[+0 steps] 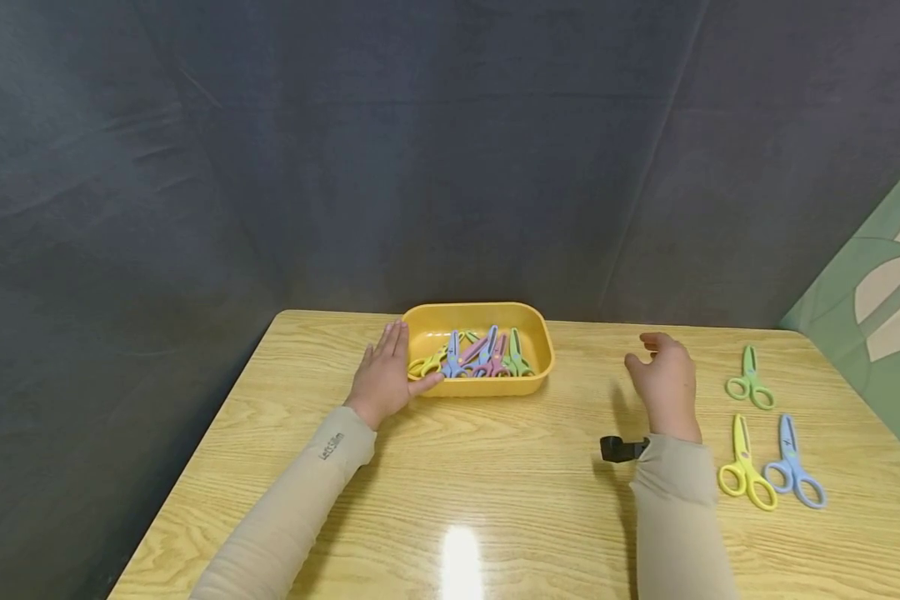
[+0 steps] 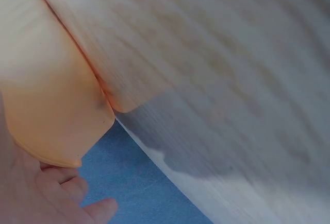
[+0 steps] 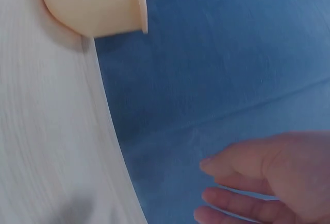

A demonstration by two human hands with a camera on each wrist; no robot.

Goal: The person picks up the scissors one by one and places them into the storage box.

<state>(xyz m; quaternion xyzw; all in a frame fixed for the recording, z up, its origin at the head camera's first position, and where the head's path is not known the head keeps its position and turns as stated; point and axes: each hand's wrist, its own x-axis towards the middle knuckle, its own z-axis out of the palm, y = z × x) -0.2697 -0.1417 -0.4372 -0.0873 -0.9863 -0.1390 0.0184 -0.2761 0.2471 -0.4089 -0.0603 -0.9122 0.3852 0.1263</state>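
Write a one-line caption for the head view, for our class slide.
Left grip touching a yellow tray of scissors, empty right grip hovering beside three loose pairs on a table.

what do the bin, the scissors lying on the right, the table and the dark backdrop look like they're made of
Bin: probably smooth, glossy plastic; its inside shows bright highlights.
Scissors: handles likely plastic, evenly coloured; the blades' material is unclear.
Table: wood or wood-look laminate, fairly shiny; grain lines and a bright reflection.
Backdrop: seemingly matt fabric, with soft creases.
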